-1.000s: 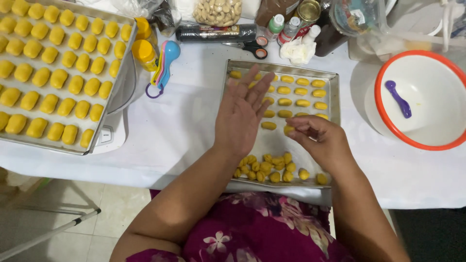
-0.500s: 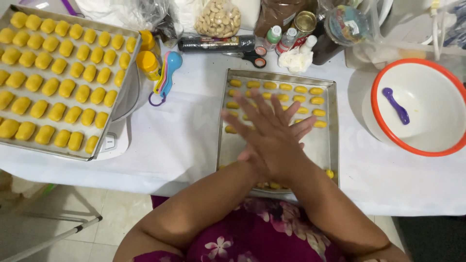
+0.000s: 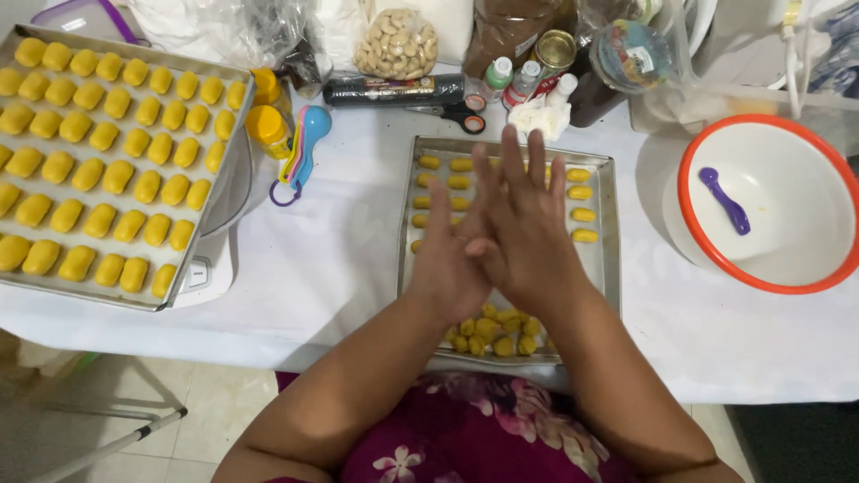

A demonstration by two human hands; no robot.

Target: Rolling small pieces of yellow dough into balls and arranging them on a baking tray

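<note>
both palms pressed flat together over the small metal tray (image 3: 608, 268), my right hand (image 3: 528, 234) on top of my left hand (image 3: 452, 264), fingers straight and slightly fanned. whether a bit of dough sits between the palms i cannot tell; nothing shows at the edges. under and beyond my fingers, rows of small yellow shaped pieces (image 3: 582, 192) lie on the tray; just below my wrists, at the tray's near edge, a heap of little yellow dough balls (image 3: 492, 329). well off to the left of my left hand, a larger tray (image 3: 231, 186) packed with rows of bigger yellow pastries (image 3: 103, 165). between that tray and my hands, a set of blue measuring spoons (image 3: 304, 148) on the white cloth. beyond my fingertips: scissors (image 3: 456, 114), small bottles (image 3: 514, 80), a bag of nuts (image 3: 396, 43). to the right of my right hand, a white bowl with an orange rim (image 3: 716, 273), a purple spoon (image 3: 727, 201) lying inside it.
</note>
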